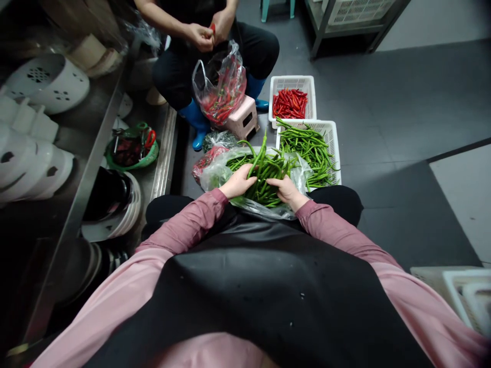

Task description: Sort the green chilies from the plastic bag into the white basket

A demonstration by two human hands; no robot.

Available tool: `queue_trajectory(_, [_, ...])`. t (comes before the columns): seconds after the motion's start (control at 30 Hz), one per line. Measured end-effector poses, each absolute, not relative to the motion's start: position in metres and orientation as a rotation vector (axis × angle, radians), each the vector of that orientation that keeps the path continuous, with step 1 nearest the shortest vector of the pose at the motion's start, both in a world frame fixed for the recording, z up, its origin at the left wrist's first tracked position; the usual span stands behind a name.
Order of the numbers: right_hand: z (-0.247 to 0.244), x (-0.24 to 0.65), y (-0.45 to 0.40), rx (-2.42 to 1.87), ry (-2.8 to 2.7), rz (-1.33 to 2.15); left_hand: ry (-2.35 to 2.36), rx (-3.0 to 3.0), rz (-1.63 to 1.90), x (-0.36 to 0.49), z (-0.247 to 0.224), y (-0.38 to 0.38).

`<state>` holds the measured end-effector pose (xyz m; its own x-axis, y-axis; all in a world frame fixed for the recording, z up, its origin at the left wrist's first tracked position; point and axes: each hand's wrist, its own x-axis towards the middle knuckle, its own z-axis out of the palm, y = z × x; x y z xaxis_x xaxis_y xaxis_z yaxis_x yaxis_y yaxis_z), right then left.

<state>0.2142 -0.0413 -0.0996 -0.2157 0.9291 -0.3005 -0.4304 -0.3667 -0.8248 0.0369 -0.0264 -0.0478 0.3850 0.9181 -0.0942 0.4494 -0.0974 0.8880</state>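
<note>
The open plastic bag (220, 176) sits between the person's knees, its green peppers (264, 191) heaped at the mouth; with the film so slack, a shift of either leg could tip it and spill them. The nearer white basket (337, 168) stands just beside it, and its green peppers poke past the rim, so a brushing sleeve could knock some onto the floor (368, 128). Across from it, the bag of red peppers (224, 94) bulges by the small stool (245, 115) and could slump if nudged. The farther basket (312, 84) touches the nearer one, so stray red or green pods could get mixed. The left hand (240, 182) has its grip closed round a few long peppers, which could snap if tugged from the tangle. The right hand (286, 190) has its thumb on the heap; its fingers are partly buried, so I cannot tell whether that grip is closed.
</note>
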Motion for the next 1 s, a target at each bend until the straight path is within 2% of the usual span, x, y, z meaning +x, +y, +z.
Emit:
queue_trajectory(0.27, [-0.098,0.225,-0.039,-0.945,-0.755,1.792,1.416,2.03,0.628,0.009,-0.093,-0.024])
queue_trajectory(0.5, [-0.086,0.226,-0.036,-0.996,-0.906,1.741,1.355,2.154,0.686,0.029,-0.08,-0.036])
queue_trajectory(0.73, [-0.081,0.236,-0.025,-1.161,-1.198,1.705,1.437,1.841,0.537,0.029,-0.085,-0.006])
queue_trajectory(0.83, [-0.08,0.24,-0.025,-1.101,-1.15,1.827,1.501,1.951,0.544,0.025,-0.09,-0.005])
queue_trajectory(1.0, [-0.086,0.234,-0.029,-1.002,-0.935,1.82,1.347,1.907,0.515,0.033,-0.086,-0.007])
